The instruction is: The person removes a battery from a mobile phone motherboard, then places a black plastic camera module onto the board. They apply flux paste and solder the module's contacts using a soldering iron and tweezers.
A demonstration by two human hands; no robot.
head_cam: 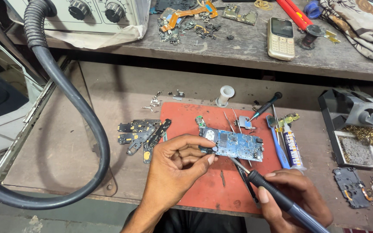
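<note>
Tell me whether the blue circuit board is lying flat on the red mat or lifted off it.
Lifted at one end: the left hand pinches the blue circuit board at its left edge above the red mat; whether its far end touches, cannot tell.

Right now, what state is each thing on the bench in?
Blue circuit board: lifted at its left edge in the left hand grip.
Soldering iron: held in the right hand, tip at the board's lower edge.
Tube: lying on the red mat.
Keypad phone: face up on the shelf.

worn wooden workbench (87,142) beneath a scuffed upper shelf (247,51), evenly lit.
</note>
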